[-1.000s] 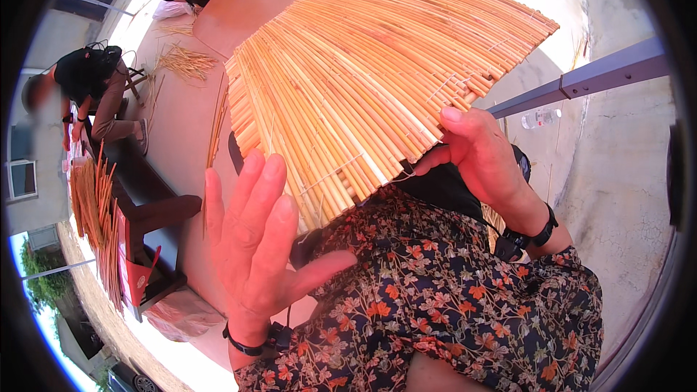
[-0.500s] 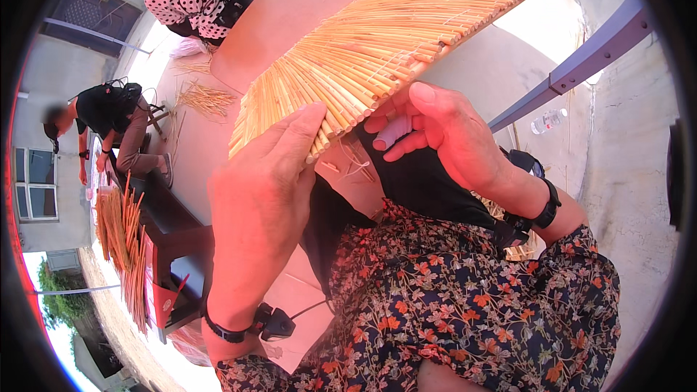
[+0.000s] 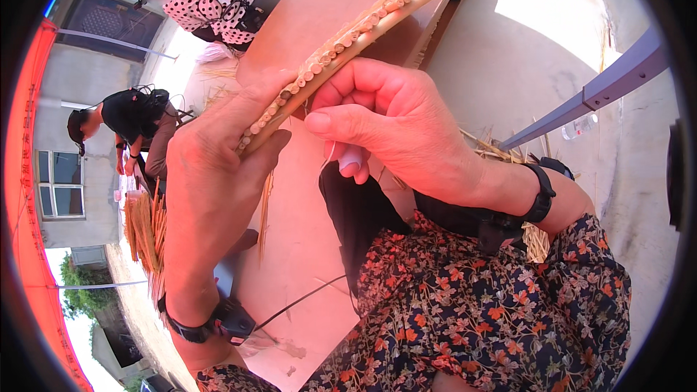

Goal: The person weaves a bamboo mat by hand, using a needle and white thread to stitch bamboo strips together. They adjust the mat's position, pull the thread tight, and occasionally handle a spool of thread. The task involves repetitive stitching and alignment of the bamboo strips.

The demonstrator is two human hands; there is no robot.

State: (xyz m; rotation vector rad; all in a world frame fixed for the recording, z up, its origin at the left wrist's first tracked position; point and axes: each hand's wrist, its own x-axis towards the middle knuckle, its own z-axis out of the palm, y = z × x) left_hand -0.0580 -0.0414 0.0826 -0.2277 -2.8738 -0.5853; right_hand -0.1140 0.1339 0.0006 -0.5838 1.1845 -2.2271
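A fan-shaped mat of straw-coloured stalks (image 3: 348, 38) is tipped so its row of cut stalk ends faces me, with a thicker stalk along that edge. My left hand (image 3: 218, 138) is closed on the mat's near left end, thumb below and fingers above. Just under the edge, my right hand (image 3: 399, 123) is curled, thumb against the fingers. A small pale spool of thread (image 3: 351, 157) sits in its lower fingers, partly hidden. A short bit of white thread (image 3: 332, 152) shows beside it.
A person in a dotted top (image 3: 218, 0) sits beyond a brown board (image 3: 298, 22). Another person in black (image 3: 131, 120) bends over at the left, near a stalk bundle (image 3: 147, 229). A grey metal pole (image 3: 595, 91) slants at the right by a plastic bottle (image 3: 579, 127).
The mat has tilted from showing its broad face to showing its edge. My left hand has moved left; my right hand has come left under the edge, its fingers curling in.
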